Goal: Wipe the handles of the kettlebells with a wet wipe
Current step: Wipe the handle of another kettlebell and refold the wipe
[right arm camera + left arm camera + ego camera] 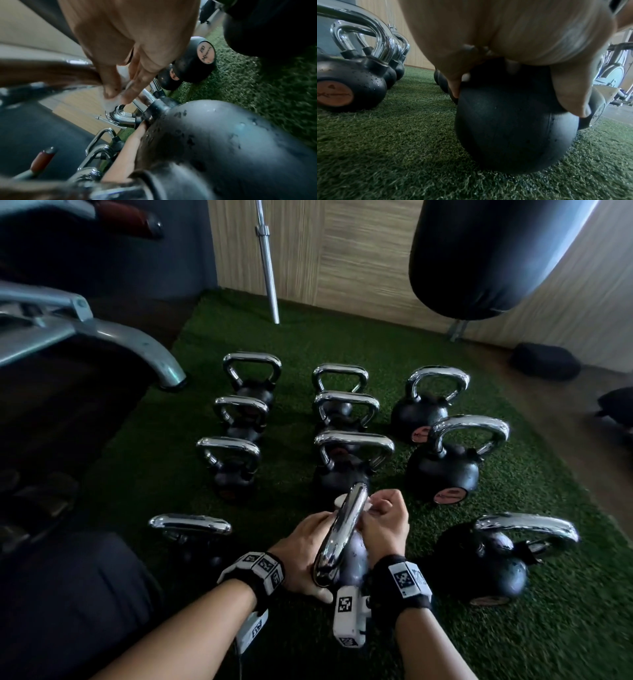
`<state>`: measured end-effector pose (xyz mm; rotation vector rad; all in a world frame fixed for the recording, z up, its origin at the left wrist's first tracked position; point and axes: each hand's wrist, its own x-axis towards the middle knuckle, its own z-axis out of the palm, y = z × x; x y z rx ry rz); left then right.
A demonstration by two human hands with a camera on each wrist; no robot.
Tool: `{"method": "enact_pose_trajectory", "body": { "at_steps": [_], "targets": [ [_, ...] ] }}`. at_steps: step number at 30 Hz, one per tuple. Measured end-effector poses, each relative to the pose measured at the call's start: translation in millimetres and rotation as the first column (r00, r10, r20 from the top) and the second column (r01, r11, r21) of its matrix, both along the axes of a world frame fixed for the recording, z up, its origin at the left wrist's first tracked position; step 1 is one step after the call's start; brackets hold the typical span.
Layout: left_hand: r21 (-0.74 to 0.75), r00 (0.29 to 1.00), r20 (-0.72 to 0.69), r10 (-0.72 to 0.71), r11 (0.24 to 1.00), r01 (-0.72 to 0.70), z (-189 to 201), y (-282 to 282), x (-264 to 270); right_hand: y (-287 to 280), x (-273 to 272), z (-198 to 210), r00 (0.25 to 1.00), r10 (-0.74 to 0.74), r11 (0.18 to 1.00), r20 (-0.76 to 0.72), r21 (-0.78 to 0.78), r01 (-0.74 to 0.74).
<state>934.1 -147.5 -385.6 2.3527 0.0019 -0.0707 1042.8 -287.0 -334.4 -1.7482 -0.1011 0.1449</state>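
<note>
Kettlebell [342, 539] hemmed between both hands

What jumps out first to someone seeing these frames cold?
The grid of black kettlebells with chrome handles on the green turf, filling mid-frame. In front, the left hand grips the body of the nearest kettlebell, while the right hand pinches a wet wipe near its chrome handle. A black punching bag hangs top right.
</note>
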Motion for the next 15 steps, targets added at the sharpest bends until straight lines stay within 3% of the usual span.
{"method": "enact_pose_trajectory", "body": {
  "at_steps": [3, 7, 12, 15],
  "targets": [
    [0.045, 1.000, -0.013, -0.008, 0.999, 0.008, -1.6, 0.6, 1.0, 5.7, 4.6, 2.8, 0.994, -0.108, 0.983, 0.022, -0.146, 0.110],
    [0.121, 0.999, -0.039, -0.024, 0.992, 0.029, -8.2, 1.2, 1.9, 7.4, 4.0, 0.4, 0.984, -0.148, 0.959, -0.101, -0.258, 0.118],
    [0.189, 0.998, -0.058, -0.007, 0.982, 0.018, -6.9, 0.0, 2.4, 7.9, 3.5, 1.3, 0.996, -0.079, 0.943, -0.037, -0.326, 0.063],
    [0.281, 0.995, -0.096, 0.028, 0.960, 0.000, -1.1, -3.5, -0.8, 9.8, 4.9, 6.2, 0.998, 0.055, 0.905, 0.011, -0.422, -0.045]
  ]
}}
